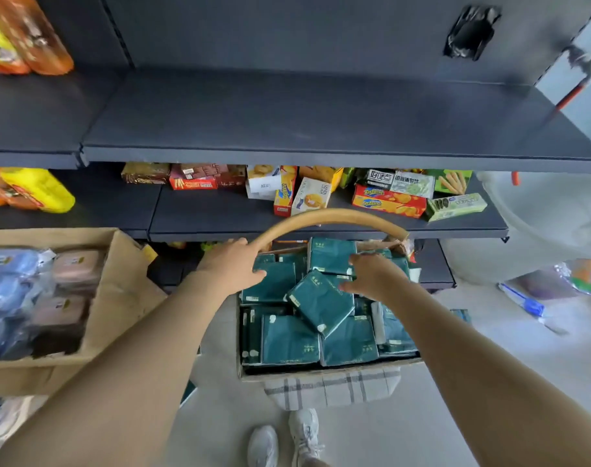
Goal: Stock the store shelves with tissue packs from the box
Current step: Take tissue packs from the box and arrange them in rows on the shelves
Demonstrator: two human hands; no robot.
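Both arms reach forward and down over the box [287, 374] of green packs [289, 338] on the floor below the shelves [321, 129]. The left hand [231, 264] sits at the left end of the handle [321, 215]; I cannot tell whether it grips. The right hand [375, 274] is loosely spread, its thumb touching a tilted pack [321, 303].

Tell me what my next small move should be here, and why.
Probably close the right hand on the tilted tissue pack lying loose on top of the others in the box. That hand is open right at the pack's upper edge and holds nothing, and the left hand looks open too. The dark shelf above has bare room for it.
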